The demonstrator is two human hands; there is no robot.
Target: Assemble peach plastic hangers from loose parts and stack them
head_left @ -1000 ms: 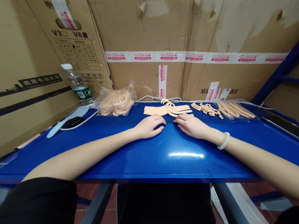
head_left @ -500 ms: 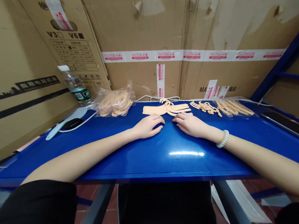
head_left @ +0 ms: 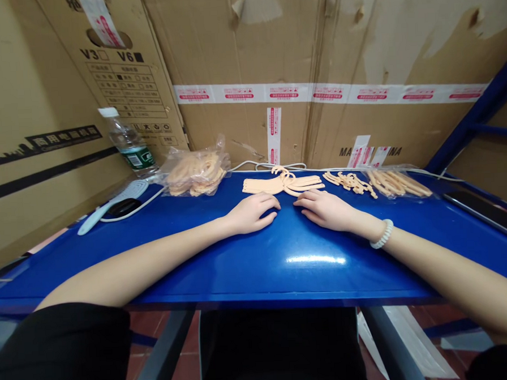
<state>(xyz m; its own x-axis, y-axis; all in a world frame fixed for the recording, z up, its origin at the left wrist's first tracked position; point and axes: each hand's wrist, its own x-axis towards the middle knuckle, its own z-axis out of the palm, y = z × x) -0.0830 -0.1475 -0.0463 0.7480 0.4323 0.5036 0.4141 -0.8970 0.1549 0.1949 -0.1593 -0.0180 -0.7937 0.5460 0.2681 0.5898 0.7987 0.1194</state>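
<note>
My left hand (head_left: 251,214) rests palm down on the blue table (head_left: 223,254), fingers loosely curled and holding nothing. My right hand (head_left: 326,209), with a white bead bracelet at the wrist, lies flat beside it, fingers stretched out and empty. Just beyond both hands sits a small pile of peach plastic strips and hooks (head_left: 284,183). The fingertips are close to that pile but I cannot tell if they touch it.
A clear bag of peach parts (head_left: 195,173) lies at the back left, near a water bottle (head_left: 129,144) and a pale blue brush (head_left: 110,205). Loose peach pieces (head_left: 350,183) and another bag (head_left: 398,183) lie at the right. Cardboard boxes (head_left: 247,65) wall the back.
Both hands stay resting on the table in about the same place; only the view has shifted slightly.
</note>
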